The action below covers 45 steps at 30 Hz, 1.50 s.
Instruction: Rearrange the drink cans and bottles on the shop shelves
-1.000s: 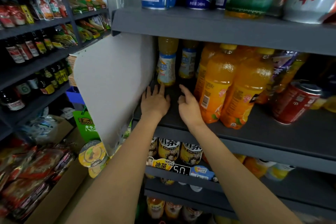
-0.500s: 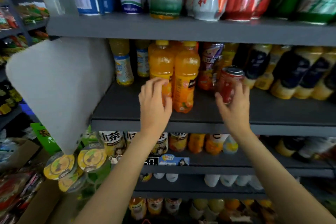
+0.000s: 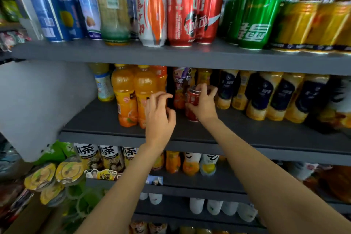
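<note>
A small red can (image 3: 191, 100) stands on the grey middle shelf (image 3: 247, 135), and my right hand (image 3: 204, 103) grips it from the right, fingers curled over its top. My left hand (image 3: 159, 118) hovers just left of it, fingers loosely curled and holding nothing, in front of two orange juice bottles (image 3: 133, 97). A purple-labelled bottle (image 3: 180, 85) stands behind the can. Dark-labelled yellow bottles (image 3: 266, 95) fill the shelf to the right.
The top shelf (image 3: 171, 55) carries blue cans, red cola cans (image 3: 182, 17), green cans (image 3: 252, 23) and gold cans. Lower shelves hold tea bottles (image 3: 110, 157) and small white bottles. A white panel (image 3: 41, 100) closes the shelf's left side.
The view has swung right and up. My right hand has closed round the red can; my left hand has come off the orange bottle and moved right toward the can.
</note>
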### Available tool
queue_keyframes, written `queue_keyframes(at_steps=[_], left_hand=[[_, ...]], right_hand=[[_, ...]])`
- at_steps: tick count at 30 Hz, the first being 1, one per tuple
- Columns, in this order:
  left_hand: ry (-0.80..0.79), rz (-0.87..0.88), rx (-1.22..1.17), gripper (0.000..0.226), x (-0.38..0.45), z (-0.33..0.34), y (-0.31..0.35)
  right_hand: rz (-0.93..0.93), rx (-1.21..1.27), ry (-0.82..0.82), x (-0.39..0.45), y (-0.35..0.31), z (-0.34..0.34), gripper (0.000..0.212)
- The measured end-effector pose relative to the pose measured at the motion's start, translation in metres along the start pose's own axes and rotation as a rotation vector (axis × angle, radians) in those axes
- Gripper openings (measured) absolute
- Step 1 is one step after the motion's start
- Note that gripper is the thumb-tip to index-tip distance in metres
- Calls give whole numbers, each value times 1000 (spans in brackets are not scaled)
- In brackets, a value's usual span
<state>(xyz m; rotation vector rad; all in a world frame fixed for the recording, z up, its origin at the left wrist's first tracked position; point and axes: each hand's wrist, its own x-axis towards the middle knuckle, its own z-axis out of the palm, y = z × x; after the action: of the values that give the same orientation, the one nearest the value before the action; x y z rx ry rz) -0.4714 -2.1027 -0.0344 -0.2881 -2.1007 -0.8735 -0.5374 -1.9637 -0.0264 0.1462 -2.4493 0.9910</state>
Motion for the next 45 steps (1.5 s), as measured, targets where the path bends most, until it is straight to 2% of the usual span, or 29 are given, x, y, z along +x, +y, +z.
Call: queue_keyframes(at_steps=[5, 9, 12, 15, 18, 23, 28, 30, 33, 35, 37, 39, 41, 45], left_hand=[[104, -13, 60, 36, -8, -15, 21], [231, 66, 97, 38, 14, -37, 41], [276, 118, 115, 41, 37, -46, 58], [226, 144, 138, 46, 60, -46, 69], [137, 179, 191, 50, 79, -42, 71], [42, 211, 271, 57, 83, -47, 56], [72, 320, 332, 48, 75, -58, 31], [91, 361, 367, 51, 70, -58, 23], [144, 396, 398, 56, 67, -52, 14], [189, 418, 433, 60, 69, -45, 9], [237, 427, 445, 63, 70, -37, 5], [291, 433, 449, 64, 73, -30, 3], [346, 445, 457, 64, 75, -24, -1], [395, 497, 484, 63, 77, -21, -9]], right_hand=[[-237, 121, 23, -41, 7, -26, 49], [-515, 168, -5, -84, -2, -83, 52], [-641, 263, 111, -78, -37, -136, 49], [-670, 352, 239, -49, -79, -174, 48], [-636, 293, 339, -4, -110, -185, 50], [-396, 238, 281, 56, -118, -157, 53], [-370, 186, 289, 62, -115, -136, 69], [-397, 160, 362, 44, -115, -135, 71], [-595, 183, 572, -15, -93, -116, 38], [-657, 123, 455, -55, -57, -84, 24], [-458, 94, 173, -73, -23, -47, 33], [-160, 175, 9, -63, -3, -16, 56], [51, 240, -30, -36, 6, 4, 74], [207, 318, -34, 31, 3, 42, 90]])
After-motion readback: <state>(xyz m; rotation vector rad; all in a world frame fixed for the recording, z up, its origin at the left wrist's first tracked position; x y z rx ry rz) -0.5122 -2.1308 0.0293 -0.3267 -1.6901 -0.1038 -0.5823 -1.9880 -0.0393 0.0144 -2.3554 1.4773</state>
